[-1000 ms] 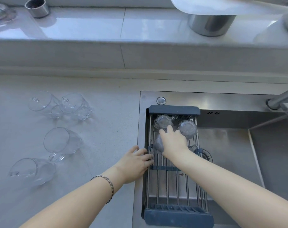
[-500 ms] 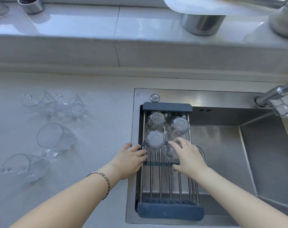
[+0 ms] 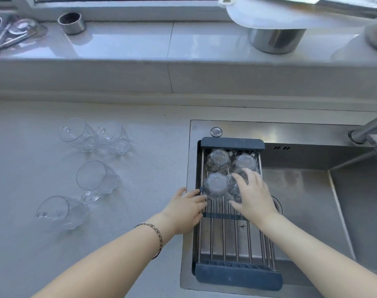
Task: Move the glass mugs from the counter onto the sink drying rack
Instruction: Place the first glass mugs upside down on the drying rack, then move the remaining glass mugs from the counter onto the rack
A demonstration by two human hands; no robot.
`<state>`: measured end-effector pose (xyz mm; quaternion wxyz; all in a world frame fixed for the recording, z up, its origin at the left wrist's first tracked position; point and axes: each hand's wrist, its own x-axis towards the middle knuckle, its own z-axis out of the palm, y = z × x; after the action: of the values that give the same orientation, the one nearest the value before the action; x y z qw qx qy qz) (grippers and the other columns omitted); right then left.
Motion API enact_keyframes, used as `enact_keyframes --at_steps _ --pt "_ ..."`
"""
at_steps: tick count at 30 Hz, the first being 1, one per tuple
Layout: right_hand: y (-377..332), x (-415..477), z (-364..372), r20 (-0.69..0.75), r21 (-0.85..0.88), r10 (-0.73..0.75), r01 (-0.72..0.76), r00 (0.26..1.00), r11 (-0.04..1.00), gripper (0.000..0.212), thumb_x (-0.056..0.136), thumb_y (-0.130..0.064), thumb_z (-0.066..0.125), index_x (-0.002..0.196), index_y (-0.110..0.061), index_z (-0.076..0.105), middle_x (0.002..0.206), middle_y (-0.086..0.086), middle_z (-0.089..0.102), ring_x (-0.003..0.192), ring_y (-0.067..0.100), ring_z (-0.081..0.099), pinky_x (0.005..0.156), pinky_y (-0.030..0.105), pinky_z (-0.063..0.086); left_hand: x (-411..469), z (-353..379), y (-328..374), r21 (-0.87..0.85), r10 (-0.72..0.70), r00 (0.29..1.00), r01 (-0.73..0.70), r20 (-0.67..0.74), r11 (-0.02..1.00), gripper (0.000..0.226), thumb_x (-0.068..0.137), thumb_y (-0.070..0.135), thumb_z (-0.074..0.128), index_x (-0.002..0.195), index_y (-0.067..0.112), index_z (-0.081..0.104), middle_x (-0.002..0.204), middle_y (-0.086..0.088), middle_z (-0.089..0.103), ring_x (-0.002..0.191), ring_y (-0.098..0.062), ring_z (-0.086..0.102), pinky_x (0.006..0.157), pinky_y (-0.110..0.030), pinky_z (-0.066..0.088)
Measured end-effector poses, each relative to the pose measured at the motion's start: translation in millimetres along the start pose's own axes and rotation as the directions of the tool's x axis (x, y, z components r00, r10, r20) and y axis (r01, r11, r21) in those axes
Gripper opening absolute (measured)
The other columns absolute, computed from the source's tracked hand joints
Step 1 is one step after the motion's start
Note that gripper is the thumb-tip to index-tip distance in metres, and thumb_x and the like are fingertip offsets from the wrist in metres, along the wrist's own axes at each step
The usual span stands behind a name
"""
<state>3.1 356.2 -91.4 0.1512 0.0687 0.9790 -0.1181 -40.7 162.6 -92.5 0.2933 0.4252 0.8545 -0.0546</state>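
A steel-bar drying rack (image 3: 224,237) with dark grey ends spans the sink's left side. Three glass mugs stand upside down at its far end: back left (image 3: 217,160), back right (image 3: 245,162) and a second-row one (image 3: 215,184). A fourth mug (image 3: 233,188) sits to the right of that one, and my right hand (image 3: 253,195) is wrapped over it. My left hand (image 3: 183,209) lies flat on the rack's left rail, holding nothing. Several more glass mugs lie on their sides on the counter, the closest (image 3: 61,211) at the left and another (image 3: 97,178) beyond it.
The steel sink basin (image 3: 301,201) drops away right of the rack, with a faucet (image 3: 370,132) at the far right. The raised ledge behind holds a small metal cup (image 3: 72,23), a steel pot (image 3: 275,39) and cutlery (image 3: 13,34).
My right hand let go of the second-row left mug and moved to the mug beside it, pushing it toward the back. The left hand stayed on the rail.
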Motion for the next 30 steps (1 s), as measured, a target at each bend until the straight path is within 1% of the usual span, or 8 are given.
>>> enact_keyframes --at_steps 4,7,9,12,17,20,26,30 --pt "-44 9 -27 0.003 0.13 -0.163 0.161 0.987 0.978 0.052 0.083 -0.022 0.064 0.131 -0.013 0.046 0.131 0.009 0.049 0.127 0.026 0.039 0.103 0.036 0.036 -36 -9 -27 -0.093 -0.11 0.878 0.074 -0.465 0.993 0.041 0.079 0.019 0.037 0.109 0.019 0.064 0.121 0.0 0.067 0.116 -0.021 0.06 0.105 -0.039 0.033" --pt "-90 25 -37 0.003 0.232 -0.27 0.262 0.963 0.937 0.049 0.086 -0.013 0.058 0.133 -0.012 0.044 0.133 0.007 0.048 0.128 0.024 0.039 0.104 0.035 0.036 -75 -21 -66 -0.154 -0.35 0.686 0.331 -0.639 0.931 0.052 0.072 0.024 0.047 0.122 0.016 0.048 0.135 -0.007 0.054 0.126 -0.024 0.039 0.102 -0.039 0.025" --pt "-124 40 -38 -0.001 0.262 -0.312 0.302 0.95 0.917 0.054 0.086 -0.008 0.055 0.137 -0.011 0.037 0.138 0.008 0.043 0.129 0.025 0.038 0.104 0.035 0.037 -98 -29 -91 -0.251 -0.552 0.629 0.506 -0.548 0.825 0.076 0.074 0.034 0.062 0.14 0.016 0.029 0.152 -0.009 0.024 0.139 -0.027 0.019 0.11 -0.041 0.016" --pt "-174 70 -36 0.033 0.262 -0.329 0.309 0.944 0.914 0.066 0.086 -0.006 0.055 0.143 -0.012 0.022 0.149 0.007 0.026 0.132 0.028 0.034 0.102 0.04 0.04 -122 -40 -121 -0.321 -0.765 0.618 0.698 -0.181 0.64 0.101 0.076 0.055 0.062 0.149 0.02 0.001 0.159 -0.009 -0.003 0.146 -0.028 0.002 0.117 -0.042 0.012" --pt "-249 130 -33 0.079 0.458 -0.24 0.178 0.968 0.871 0.097 0.079 -0.019 0.072 0.147 -0.008 0.003 0.156 0.01 0.01 0.144 0.025 0.017 0.115 0.038 0.024 -128 -34 -156 -0.398 -0.794 0.607 0.725 -0.015 0.562 0.083 0.077 0.048 0.063 0.143 0.02 0.021 0.146 -0.006 0.033 0.128 -0.029 0.042 0.095 -0.04 0.042" --pt "-279 159 -26 0.156 0.651 -0.143 0.007 0.977 0.759 0.112 0.069 -0.023 0.081 0.147 -0.009 0.002 0.156 0.007 0.012 0.144 0.021 0.017 0.115 0.035 0.021 -127 -31 -164 -0.462 -0.793 0.608 0.698 -0.021 0.547 0.062 0.076 0.043 0.065 0.128 0.02 0.04 0.131 -0.002 0.046 0.118 -0.026 0.049 0.083 -0.036 0.045" --pt "-295 167 1 0.068 0.805 0.01 -0.061 0.998 0.59 0.09 0.063 -0.017 0.084 0.136 -0.014 0.031 0.141 0.006 0.042 0.128 0.02 0.043 0.102 0.031 0.039 -125 -20 -168 -0.486 -0.783 0.617 0.662 -0.079 0.57 0.065 0.075 0.043 0.068 0.128 0.018 0.04 0.127 -0.002 0.045 0.112 -0.028 0.053 0.08 -0.036 0.047" --pt "-262 134 -1 0.055 0.911 0.204 -0.133 0.977 0.391 0.078 0.066 -0.019 0.082 0.131 -0.014 0.039 0.123 0.012 0.049 0.109 0.022 0.052 0.092 0.032 0.043 -126 -18 -169 -0.495 -0.773 0.629 0.646 -0.088 0.581 0.068 0.075 0.043 0.068 0.129 0.017 0.038 0.128 -0.005 0.043 0.11 -0.031 0.055 0.079 -0.038 0.049"
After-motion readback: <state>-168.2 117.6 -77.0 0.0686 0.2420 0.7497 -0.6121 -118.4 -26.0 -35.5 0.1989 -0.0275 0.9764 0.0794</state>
